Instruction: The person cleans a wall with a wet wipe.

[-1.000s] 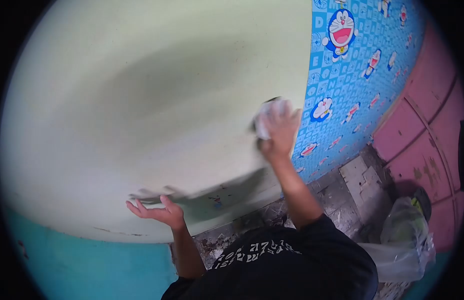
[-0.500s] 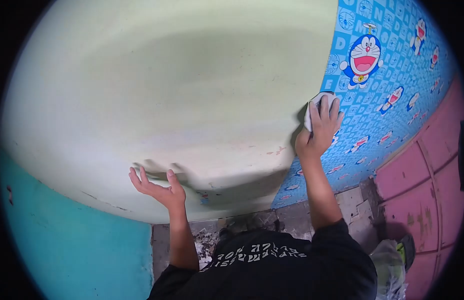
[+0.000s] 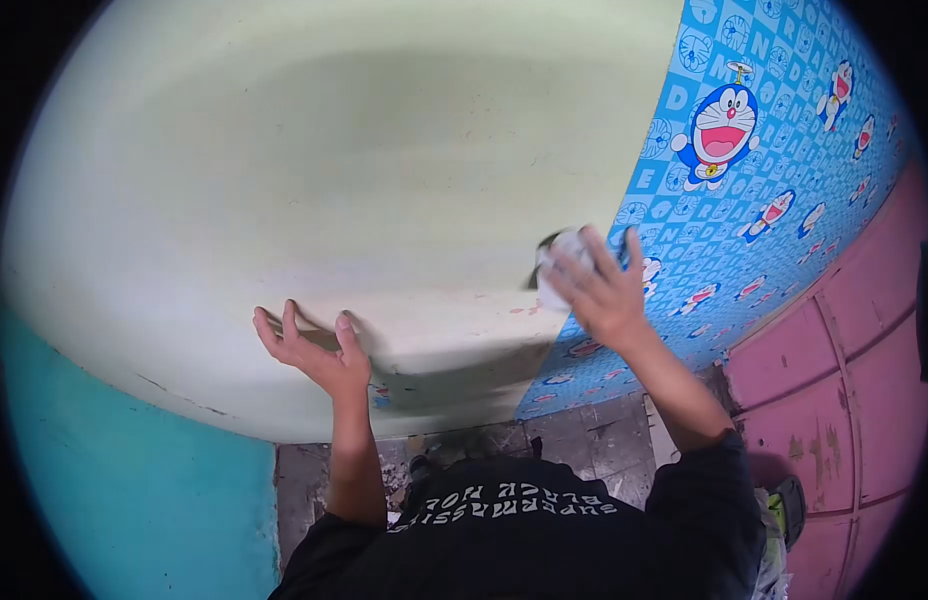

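My right hand [image 3: 606, 300] has its fingers around a folded white cloth [image 3: 566, 262], slightly smeared by motion. The cloth is over the pale wall [image 3: 404, 180], just left of the blue cartoon wallpaper's [image 3: 784, 130] edge. Lower on the left, my left hand [image 3: 319, 350] has its fingers spread, with the fingertips close to the pale wall and nothing held. Both hands cast shadows there. The wallpaper carries blue-and-white cat figures and letters, and its left edge runs straight down the wall.
A teal wall [image 3: 154, 470] stands at the left and pink panels [image 3: 814, 390] at the right. Grey floor tiles [image 3: 574, 440] with debris lie below. A plastic bag with something green [image 3: 779, 515] rests at the lower right. Small reddish marks [image 3: 524, 310] show on the pale wall.
My right hand and the cloth have moved left and down, off the wallpaper's edge and onto the pale wall. My left hand has stayed nearly in place, its fingers slightly raised.
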The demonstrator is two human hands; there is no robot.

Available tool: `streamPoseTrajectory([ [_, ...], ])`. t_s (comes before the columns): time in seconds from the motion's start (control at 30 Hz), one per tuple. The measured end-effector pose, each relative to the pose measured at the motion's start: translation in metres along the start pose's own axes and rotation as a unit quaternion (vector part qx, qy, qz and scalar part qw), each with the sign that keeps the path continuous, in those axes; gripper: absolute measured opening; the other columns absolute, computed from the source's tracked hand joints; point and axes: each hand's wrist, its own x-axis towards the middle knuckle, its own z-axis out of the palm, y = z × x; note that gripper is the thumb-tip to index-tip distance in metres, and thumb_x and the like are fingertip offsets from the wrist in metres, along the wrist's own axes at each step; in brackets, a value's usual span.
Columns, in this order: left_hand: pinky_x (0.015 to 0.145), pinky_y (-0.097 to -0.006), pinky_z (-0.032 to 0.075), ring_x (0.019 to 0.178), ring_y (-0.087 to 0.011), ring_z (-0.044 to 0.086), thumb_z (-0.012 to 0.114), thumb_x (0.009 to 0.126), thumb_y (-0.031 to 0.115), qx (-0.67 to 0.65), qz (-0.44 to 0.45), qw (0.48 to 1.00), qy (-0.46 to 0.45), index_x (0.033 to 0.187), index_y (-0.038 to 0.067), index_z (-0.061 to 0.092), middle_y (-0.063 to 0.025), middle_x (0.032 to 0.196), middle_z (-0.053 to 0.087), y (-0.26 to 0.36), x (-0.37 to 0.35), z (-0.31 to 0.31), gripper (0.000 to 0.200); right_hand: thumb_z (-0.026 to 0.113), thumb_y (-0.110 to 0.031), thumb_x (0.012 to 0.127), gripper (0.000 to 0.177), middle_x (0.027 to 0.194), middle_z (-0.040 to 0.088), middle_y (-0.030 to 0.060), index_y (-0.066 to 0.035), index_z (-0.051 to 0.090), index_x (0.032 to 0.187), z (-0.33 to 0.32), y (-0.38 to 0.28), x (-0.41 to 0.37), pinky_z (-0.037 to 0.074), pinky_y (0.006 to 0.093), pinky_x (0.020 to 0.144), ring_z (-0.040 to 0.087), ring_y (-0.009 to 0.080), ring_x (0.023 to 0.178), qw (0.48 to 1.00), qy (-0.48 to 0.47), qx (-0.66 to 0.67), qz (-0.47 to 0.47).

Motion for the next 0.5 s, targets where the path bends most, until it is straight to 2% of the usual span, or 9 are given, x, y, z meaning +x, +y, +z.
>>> streamPoseTrajectory([
  [0.03, 0.126, -0.0604, 0.017, 0.157, -0.0461, 0.017, 0.067, 0.098, 0.025, 0.003, 0.0, 1.0, 0.002, 0.151, -0.008, 0.038, -0.0297, 0.168, 0.014, -0.001, 0.0, 0.002, 0.069, 0.058, -0.013, 0.096, 0.036, 0.151, 0.063, 0.0084, -0.02, 0.073, 0.129, -0.001, -0.004, -0.003, 0.021, 0.0708, 0.119, 0.048, 0.042, 0.147, 0.998, -0.034, 0.004, -0.052],
  [0.07, 0.126, -0.0606, 0.017, 0.157, -0.0463, 0.017, 0.067, 0.098, 0.026, 0.005, 0.001, 1.0, 0.002, 0.151, -0.008, 0.038, -0.0299, 0.168, 0.014, -0.002, 0.0, 0.002, 0.07, 0.06, -0.014, 0.096, 0.036, 0.151, 0.062, 0.0075, -0.02, 0.073, 0.129, 0.0, 0.009, -0.003, 0.023, 0.0701, 0.119, 0.049, 0.0407, 0.147, 0.997, -0.019, -0.02, -0.066],
  [0.17, 0.126, -0.0612, 0.017, 0.157, -0.0468, 0.016, 0.068, 0.097, 0.027, 0.014, 0.002, 1.0, -0.004, 0.151, -0.008, 0.039, -0.0304, 0.168, 0.014, -0.004, -0.001, 0.001, 0.07, 0.063, -0.019, 0.095, 0.036, 0.153, 0.061, 0.002, -0.023, 0.073, 0.129, -0.016, 0.032, 0.012, 0.025, 0.0715, 0.117, 0.05, 0.0359, 0.147, 0.988, 0.063, -0.033, 0.14],
  [0.2, 0.126, -0.0614, 0.017, 0.157, -0.0469, 0.016, 0.068, 0.097, 0.027, 0.017, 0.001, 1.0, -0.005, 0.151, -0.008, 0.039, -0.0305, 0.168, 0.014, -0.004, -0.001, 0.001, 0.07, 0.064, -0.023, 0.094, 0.036, 0.153, 0.061, -0.0009, -0.024, 0.074, 0.129, -0.013, 0.036, 0.014, 0.028, 0.0732, 0.114, 0.052, 0.0337, 0.146, 0.983, 0.099, -0.043, 0.151],
  [0.3, 0.124, -0.0628, 0.018, 0.156, -0.049, 0.017, 0.069, 0.095, 0.026, 0.015, 0.001, 1.0, 0.004, 0.149, -0.007, 0.042, -0.0321, 0.167, 0.016, -0.005, -0.003, 0.002, 0.069, 0.065, -0.022, 0.094, 0.035, 0.15, 0.063, -0.0005, -0.024, 0.074, 0.129, -0.002, 0.01, -0.007, 0.029, 0.0741, 0.113, 0.053, 0.0324, 0.144, 0.999, -0.049, -0.008, 0.012],
  [0.33, 0.123, -0.0635, 0.019, 0.156, -0.0499, 0.017, 0.07, 0.094, 0.026, 0.012, 0.001, 1.0, 0.011, 0.149, -0.007, 0.043, -0.0328, 0.167, 0.016, -0.005, -0.002, 0.005, 0.069, 0.067, -0.021, 0.093, 0.036, 0.148, 0.065, -0.0011, -0.024, 0.074, 0.128, -0.006, 0.001, -0.007, 0.03, 0.0741, 0.112, 0.055, 0.0295, 0.143, 0.996, -0.074, 0.002, -0.048],
  [0.43, 0.124, -0.0634, 0.019, 0.156, -0.0498, 0.017, 0.07, 0.094, 0.025, 0.014, 0.007, 1.0, 0.021, 0.149, -0.007, 0.042, -0.0328, 0.167, 0.016, -0.008, -0.003, 0.007, 0.07, 0.06, -0.016, 0.096, 0.036, 0.145, 0.066, -0.0003, -0.026, 0.073, 0.128, -0.005, 0.013, 0.001, 0.023, 0.0724, 0.12, 0.055, 0.0335, 0.143, 0.998, -0.028, -0.019, -0.046],
  [0.47, 0.124, -0.0634, 0.019, 0.156, -0.0498, 0.017, 0.07, 0.094, 0.026, 0.015, 0.005, 1.0, 0.019, 0.149, -0.007, 0.042, -0.0329, 0.167, 0.016, -0.008, -0.004, 0.008, 0.07, 0.058, -0.019, 0.099, 0.034, 0.146, 0.066, 0.0001, -0.025, 0.073, 0.129, -0.011, 0.018, 0.006, 0.022, 0.0715, 0.12, 0.054, 0.0338, 0.143, 0.999, -0.022, -0.024, 0.014],
  [0.5, 0.124, -0.0633, 0.019, 0.156, -0.0497, 0.017, 0.07, 0.094, 0.026, 0.017, 0.003, 1.0, 0.016, 0.149, -0.007, 0.042, -0.033, 0.167, 0.016, -0.007, -0.004, 0.007, 0.07, 0.061, -0.019, 0.097, 0.034, 0.147, 0.065, -0.0012, -0.025, 0.074, 0.128, -0.012, 0.019, 0.011, 0.023, 0.0715, 0.119, 0.054, 0.0315, 0.143, 0.998, 0.011, -0.014, 0.064],
])
